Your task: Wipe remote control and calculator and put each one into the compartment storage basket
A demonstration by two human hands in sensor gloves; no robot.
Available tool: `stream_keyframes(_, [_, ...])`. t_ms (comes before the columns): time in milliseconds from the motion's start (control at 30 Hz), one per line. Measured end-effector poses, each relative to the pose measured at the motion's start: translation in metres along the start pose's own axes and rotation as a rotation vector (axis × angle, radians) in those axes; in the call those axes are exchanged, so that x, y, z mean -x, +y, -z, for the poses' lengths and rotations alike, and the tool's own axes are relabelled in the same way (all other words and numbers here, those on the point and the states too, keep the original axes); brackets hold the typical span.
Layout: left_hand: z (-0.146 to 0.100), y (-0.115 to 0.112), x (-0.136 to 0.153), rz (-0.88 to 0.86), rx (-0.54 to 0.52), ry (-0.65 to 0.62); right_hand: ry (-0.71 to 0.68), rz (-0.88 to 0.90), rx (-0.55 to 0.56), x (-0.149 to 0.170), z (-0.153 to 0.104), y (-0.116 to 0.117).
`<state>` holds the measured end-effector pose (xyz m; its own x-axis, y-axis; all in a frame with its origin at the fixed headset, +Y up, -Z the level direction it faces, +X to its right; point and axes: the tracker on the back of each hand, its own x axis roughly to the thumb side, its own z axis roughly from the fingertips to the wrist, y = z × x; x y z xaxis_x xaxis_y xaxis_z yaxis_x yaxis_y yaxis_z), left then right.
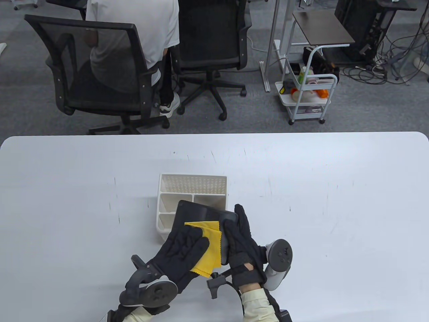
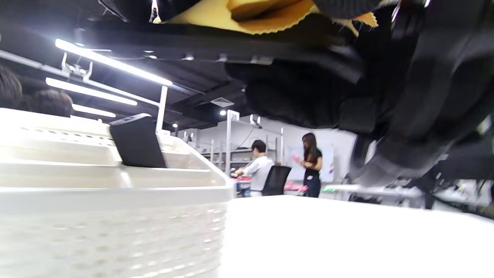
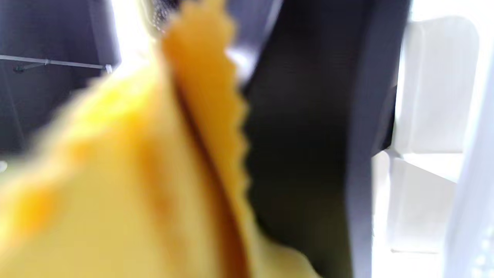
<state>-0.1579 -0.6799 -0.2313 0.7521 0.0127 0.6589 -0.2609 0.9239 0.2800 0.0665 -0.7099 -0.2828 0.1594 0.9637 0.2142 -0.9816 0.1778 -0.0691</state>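
A dark flat calculator (image 1: 201, 213) is held tilted over the front of the white compartment basket (image 1: 192, 175). My right hand (image 1: 236, 228) grips its right edge. My left hand (image 1: 187, 243) lies flat on a yellow cloth (image 1: 209, 234) and presses it onto the calculator's face. In the left wrist view a black remote control (image 2: 137, 143) stands upright in a compartment of the basket (image 2: 115, 216); the table view hides it behind the calculator. The right wrist view shows the cloth (image 3: 135, 185) against the calculator (image 3: 308, 135), blurred.
The white table (image 1: 335, 208) stretches wide on both sides of the basket. Beyond its far edge are office chairs (image 1: 100, 67), a seated person's back (image 1: 144, 30) and a small white cart (image 1: 306, 97).
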Motion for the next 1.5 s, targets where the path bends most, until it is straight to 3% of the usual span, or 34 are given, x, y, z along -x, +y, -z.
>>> stream_keyframes(200, [-0.005, -0.006, 0.015, 0.211, -0.006, 0.112, 0.007, -0.02, -0.079, -0.002, -0.005, 0.015])
stream_keyframes(400, [-0.013, 0.016, 0.02, 0.247, -0.233, 0.085, -0.015, 0.059, -0.129, -0.011, -0.01, 0.028])
stream_keyframes(500, [-0.016, 0.025, 0.025, 0.204, -0.312, 0.126, -0.047, -0.012, -0.164, -0.011, -0.011, 0.027])
stream_keyframes(700, [-0.023, 0.037, 0.047, -0.072, -0.424, 0.299, -0.04, 0.025, -0.296, -0.006, -0.011, 0.035])
stream_keyframes(833, [-0.024, 0.036, 0.055, -0.245, -0.421, 0.346, -0.103, -0.198, -0.267, -0.008, -0.012, 0.039])
stream_keyframes(900, [-0.022, 0.033, 0.058, -0.378, -0.356, 0.337, -0.127, -0.272, -0.267, -0.008, -0.012, 0.039])
stream_keyframes(1133, [-0.016, 0.016, 0.064, -0.678, -0.221, 0.342, -0.039, -0.131, -0.214, 0.003, -0.007, 0.028])
stream_keyframes(1233, [-0.015, 0.01, 0.067, -0.749, -0.155, 0.352, -0.051, -0.175, -0.18, 0.003, -0.004, 0.024])
stream_keyframes(1500, [-0.013, 0.005, 0.065, -0.863, -0.115, 0.374, -0.18, -0.291, -0.059, -0.007, -0.006, 0.02])
